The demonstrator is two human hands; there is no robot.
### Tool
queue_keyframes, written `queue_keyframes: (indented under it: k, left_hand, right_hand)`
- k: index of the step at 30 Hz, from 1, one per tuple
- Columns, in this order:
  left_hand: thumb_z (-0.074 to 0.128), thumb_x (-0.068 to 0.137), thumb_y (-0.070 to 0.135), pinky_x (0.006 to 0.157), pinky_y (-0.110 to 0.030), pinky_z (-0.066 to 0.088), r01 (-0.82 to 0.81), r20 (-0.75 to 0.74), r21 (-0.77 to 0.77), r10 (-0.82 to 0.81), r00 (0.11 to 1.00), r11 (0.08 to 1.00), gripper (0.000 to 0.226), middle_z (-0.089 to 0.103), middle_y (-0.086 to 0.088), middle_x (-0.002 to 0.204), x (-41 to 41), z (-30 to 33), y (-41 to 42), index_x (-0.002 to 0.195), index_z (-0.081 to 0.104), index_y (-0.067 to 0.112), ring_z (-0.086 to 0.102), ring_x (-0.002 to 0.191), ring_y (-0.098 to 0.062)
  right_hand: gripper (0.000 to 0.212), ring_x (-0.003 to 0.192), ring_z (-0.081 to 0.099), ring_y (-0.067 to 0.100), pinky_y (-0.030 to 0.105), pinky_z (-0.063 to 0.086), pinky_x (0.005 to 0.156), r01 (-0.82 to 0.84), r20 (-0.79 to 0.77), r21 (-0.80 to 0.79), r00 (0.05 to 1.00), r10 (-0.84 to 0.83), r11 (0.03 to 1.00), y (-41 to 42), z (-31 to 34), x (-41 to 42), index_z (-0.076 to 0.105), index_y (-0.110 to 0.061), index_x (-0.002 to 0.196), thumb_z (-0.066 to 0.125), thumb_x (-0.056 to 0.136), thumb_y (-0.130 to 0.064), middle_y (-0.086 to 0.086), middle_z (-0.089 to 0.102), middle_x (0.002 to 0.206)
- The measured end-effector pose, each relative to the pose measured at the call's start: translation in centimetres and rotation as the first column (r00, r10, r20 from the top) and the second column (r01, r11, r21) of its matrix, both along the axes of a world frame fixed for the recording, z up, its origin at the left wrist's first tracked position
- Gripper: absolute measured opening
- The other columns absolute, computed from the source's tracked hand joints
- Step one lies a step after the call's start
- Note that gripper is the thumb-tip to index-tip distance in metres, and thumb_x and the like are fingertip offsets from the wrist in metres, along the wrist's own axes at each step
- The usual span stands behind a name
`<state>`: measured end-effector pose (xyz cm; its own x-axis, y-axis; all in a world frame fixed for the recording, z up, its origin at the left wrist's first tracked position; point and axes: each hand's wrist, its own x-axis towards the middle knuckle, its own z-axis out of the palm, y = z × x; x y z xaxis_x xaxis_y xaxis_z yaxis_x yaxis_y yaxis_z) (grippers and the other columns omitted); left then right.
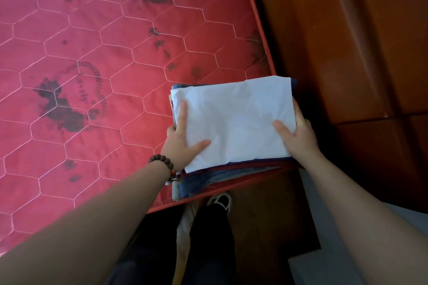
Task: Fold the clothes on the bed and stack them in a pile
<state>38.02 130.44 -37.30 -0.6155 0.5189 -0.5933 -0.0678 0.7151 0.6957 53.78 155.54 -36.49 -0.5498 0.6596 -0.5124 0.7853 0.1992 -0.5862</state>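
Note:
A pile of folded clothes (pixel 208 180) sits at the near right corner of the red quilted mattress (pixel 104 53). A folded white garment (pixel 236 118) lies on top; dark blue, red and denim layers show at the pile's near edge. My left hand (pixel 183 136) holds the pile's left side, with forefinger and thumb flat on the white cloth and the other fingers wrapped over the edge. My right hand (pixel 296 132) grips the right side, thumb on top, fingers curled down over the edge.
A brown wooden bed frame and floor (pixel 335 41) run along the mattress's right edge. My dark trouser leg and a black-and-white shoe (pixel 220 201) stand below the pile. A beaded bracelet (pixel 166 164) is on my left wrist.

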Motion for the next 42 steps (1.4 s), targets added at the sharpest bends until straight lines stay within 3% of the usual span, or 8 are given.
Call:
queue_keyframes:
  k: [4,6,8,12,16,24,37,42]
  left_hand:
    - [0.068,0.084,0.048,0.105,-0.041,0.040,0.025,-0.012,-0.043,-0.025,1.000,0.999,0.099,0.006,-0.015,0.157,-0.4,1.3,-0.6,0.139,-0.013,0.063,0.029,0.139,-0.035]
    - [0.063,0.089,0.041,0.117,-0.054,0.020,-0.023,-0.287,-0.073,0.001,0.958,0.997,0.087,-0.010,-0.016,0.160,0.3,2.1,-0.8,0.150,0.002,0.049,0.001,0.149,-0.034]
    - [0.054,0.091,0.035,0.118,-0.057,0.011,0.023,-0.581,-0.093,-0.073,0.811,0.995,0.074,-0.002,-0.020,0.160,1.1,2.6,-0.2,0.154,0.016,0.024,-0.003,0.149,-0.034]
    - [0.038,0.096,0.034,0.120,-0.047,0.002,0.268,-0.705,-0.311,-0.411,0.578,0.912,0.071,0.004,-0.023,0.159,2.8,1.1,2.6,0.151,0.012,-0.002,-0.003,0.149,-0.030]
    - [0.019,0.101,0.044,0.120,-0.042,-0.010,0.332,-0.624,-0.494,-0.594,0.507,0.803,0.070,-0.007,-0.020,0.160,3.0,-1.6,3.2,0.149,-0.001,-0.002,-0.014,0.147,-0.027]
    - [0.019,0.087,0.074,0.121,-0.051,0.006,0.342,-0.643,-0.480,-0.589,0.489,0.808,0.100,-0.014,-0.024,0.158,0.7,-2.6,3.1,0.153,-0.004,0.001,-0.011,0.148,-0.036]
    - [0.025,0.083,0.081,0.120,-0.054,0.004,0.379,-0.692,-0.407,-0.551,0.465,0.831,0.107,0.000,-0.030,0.157,-0.2,-5.9,2.8,0.153,0.004,0.002,-0.001,0.148,-0.041]
    - [0.025,0.084,0.079,0.121,-0.051,0.003,0.370,-0.645,-0.427,-0.565,0.514,0.825,0.103,-0.004,-0.024,0.159,-0.1,-5.5,2.8,0.154,-0.002,0.008,-0.005,0.149,-0.035]
  right_hand:
    - [0.074,0.125,0.046,0.034,0.050,0.045,0.100,-0.092,0.216,0.196,0.975,0.049,0.976,-1.0,1.2,-1.3,0.013,-0.037,0.151,0.053,0.091,-0.053,0.013,0.037,0.144]
    - [0.077,0.136,0.035,0.038,0.049,0.038,0.108,-0.230,0.294,0.515,0.952,0.082,0.826,-2.7,2.4,-2.0,0.014,-0.025,0.152,0.055,0.091,-0.049,0.019,0.027,0.153]
    - [0.073,0.141,0.028,0.037,0.048,0.029,0.113,-0.309,0.203,0.718,0.950,0.236,0.624,-4.7,3.0,-3.4,0.022,-0.016,0.150,0.058,0.090,-0.039,0.020,0.027,0.154]
    - [0.063,0.149,0.013,0.028,0.048,0.009,0.121,-0.527,0.191,0.687,0.796,0.575,0.501,-7.7,0.7,-8.3,0.026,-0.007,0.151,0.051,0.093,-0.013,0.013,0.023,0.159]
    - [0.058,0.150,-0.004,0.021,0.051,-0.003,0.120,-0.754,0.437,0.539,0.631,0.641,0.375,-8.0,-3.0,-8.4,0.005,-0.013,0.155,0.026,0.103,-0.029,0.004,0.003,0.164]
    - [0.075,0.150,0.001,0.025,0.047,0.001,0.121,-0.542,0.421,0.613,0.840,0.344,0.575,-4.9,-3.6,-4.6,0.008,-0.017,0.156,0.019,0.096,-0.061,0.008,0.006,0.163]
    - [0.070,0.150,0.000,0.033,0.047,0.002,0.121,-0.344,0.317,0.671,0.934,0.165,0.657,-4.3,-5.4,-4.4,0.012,-0.030,0.155,0.021,0.094,-0.064,0.017,0.001,0.162]
    - [0.070,0.149,-0.003,0.033,0.045,0.000,0.121,-0.413,0.388,0.593,0.899,0.204,0.691,-4.1,-4.6,-4.7,0.004,-0.030,0.155,0.014,0.094,-0.064,0.017,-0.005,0.162]
